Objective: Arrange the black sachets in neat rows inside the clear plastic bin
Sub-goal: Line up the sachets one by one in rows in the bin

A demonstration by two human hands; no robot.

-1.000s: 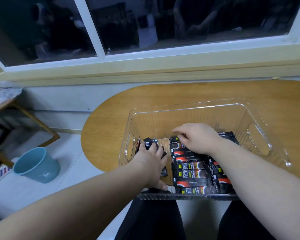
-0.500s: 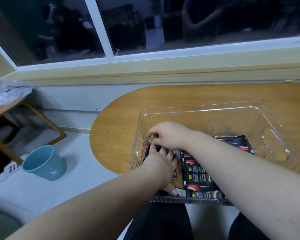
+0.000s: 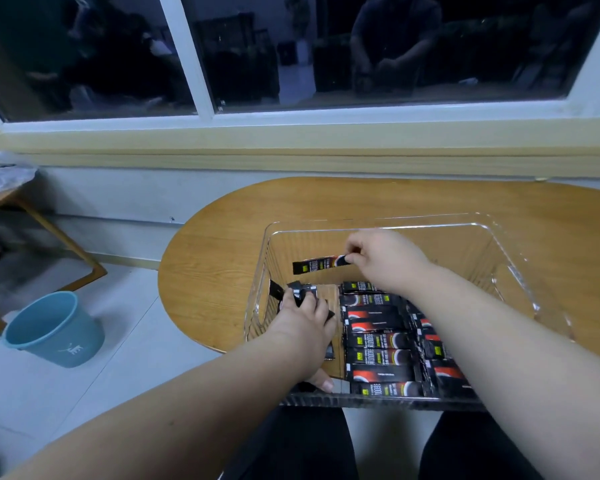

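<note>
Clear plastic bin (image 3: 520, 271) is sitting on the rounded wooden table (image 3: 222, 258), its near wall overhanging the table's 6 o'clock edge above the person's lap. The far half of the bin floor is lying bare, giving open room toward 12 o'clock. Row of sachets (image 3: 378, 341) is lying flat, stacked from mid-floor to the near wall, with a second column just beside it at 3 o'clock, partly hidden under the right forearm. Right hand (image 3: 385, 258) is pinching one sachet (image 3: 317, 265) by its end, holding it level above the floor, pointing toward 9 o'clock. Left hand (image 3: 305, 327) is closed around a loose bunch of sachets (image 3: 293, 292) by the 9 o'clock wall. Blue bucket (image 3: 52, 329) is standing on the floor, well apart.
</note>
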